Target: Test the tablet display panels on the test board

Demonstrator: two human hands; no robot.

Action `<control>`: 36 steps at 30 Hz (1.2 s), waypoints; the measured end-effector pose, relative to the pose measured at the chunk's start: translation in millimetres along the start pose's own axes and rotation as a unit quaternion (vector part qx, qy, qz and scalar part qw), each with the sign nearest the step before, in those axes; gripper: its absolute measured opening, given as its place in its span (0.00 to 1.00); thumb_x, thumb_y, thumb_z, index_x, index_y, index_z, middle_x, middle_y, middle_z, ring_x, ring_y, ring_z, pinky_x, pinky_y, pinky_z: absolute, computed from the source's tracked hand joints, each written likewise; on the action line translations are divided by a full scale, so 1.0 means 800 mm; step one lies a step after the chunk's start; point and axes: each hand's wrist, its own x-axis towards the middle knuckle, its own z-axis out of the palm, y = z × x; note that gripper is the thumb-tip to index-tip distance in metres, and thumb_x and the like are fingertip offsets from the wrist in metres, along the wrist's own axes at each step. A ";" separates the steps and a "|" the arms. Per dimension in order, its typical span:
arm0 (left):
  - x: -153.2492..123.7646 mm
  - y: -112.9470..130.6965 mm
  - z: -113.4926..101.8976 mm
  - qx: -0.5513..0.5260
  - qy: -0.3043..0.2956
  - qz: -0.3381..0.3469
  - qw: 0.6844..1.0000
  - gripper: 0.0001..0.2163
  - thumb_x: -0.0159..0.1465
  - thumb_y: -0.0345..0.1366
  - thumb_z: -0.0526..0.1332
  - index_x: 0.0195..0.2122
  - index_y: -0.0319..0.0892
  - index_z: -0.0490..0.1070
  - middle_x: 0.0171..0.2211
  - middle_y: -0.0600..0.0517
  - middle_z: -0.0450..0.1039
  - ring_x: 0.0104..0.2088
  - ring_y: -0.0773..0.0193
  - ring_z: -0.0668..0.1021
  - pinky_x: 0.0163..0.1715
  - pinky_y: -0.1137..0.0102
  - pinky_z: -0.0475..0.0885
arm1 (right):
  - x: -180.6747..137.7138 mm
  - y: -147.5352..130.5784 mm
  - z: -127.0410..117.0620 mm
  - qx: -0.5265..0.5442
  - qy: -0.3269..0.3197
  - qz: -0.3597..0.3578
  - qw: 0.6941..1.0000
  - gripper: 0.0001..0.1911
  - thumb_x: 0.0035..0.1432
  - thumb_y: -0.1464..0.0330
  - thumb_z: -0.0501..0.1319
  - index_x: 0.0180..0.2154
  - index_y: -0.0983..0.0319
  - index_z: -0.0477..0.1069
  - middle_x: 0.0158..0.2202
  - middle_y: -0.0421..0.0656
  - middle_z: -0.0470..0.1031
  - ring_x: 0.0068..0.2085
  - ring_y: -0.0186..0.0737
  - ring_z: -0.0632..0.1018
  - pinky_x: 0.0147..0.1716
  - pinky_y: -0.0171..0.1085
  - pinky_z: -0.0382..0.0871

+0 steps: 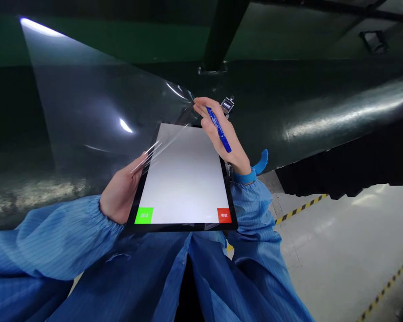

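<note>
A black-framed tablet [184, 179] with a lit white screen, a green button at its lower left and a red one at its lower right, rests against my lap. My left hand [122, 192] grips its left edge, fingers curled round the frame. My right hand [221, 134] is at the tablet's top right corner. It pinches the corner of a clear plastic film [97, 107] that lifts off toward the upper left, and a blue pen [219, 129] lies tucked across the same fingers. A blue wrist strap [251, 172] circles my right wrist.
A dark glossy work surface [322, 112] stretches ahead, with a dark upright post [221, 36] behind it. A small metal clip [227, 105] lies just past my right hand. Pale floor with yellow-black hazard tape [302, 208] is at the right. Blue gown sleeves fill the bottom.
</note>
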 end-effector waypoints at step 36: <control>0.066 0.022 -0.022 0.052 -0.062 0.101 0.992 0.26 0.73 0.44 0.44 0.67 0.33 0.58 0.56 0.43 0.76 0.61 0.47 0.73 0.66 0.48 0.61 | -0.052 -0.034 0.072 -0.263 -0.049 -0.063 0.962 0.30 0.62 0.55 0.65 0.61 0.58 0.65 0.71 0.50 0.57 0.73 0.61 0.51 0.68 0.67 0.52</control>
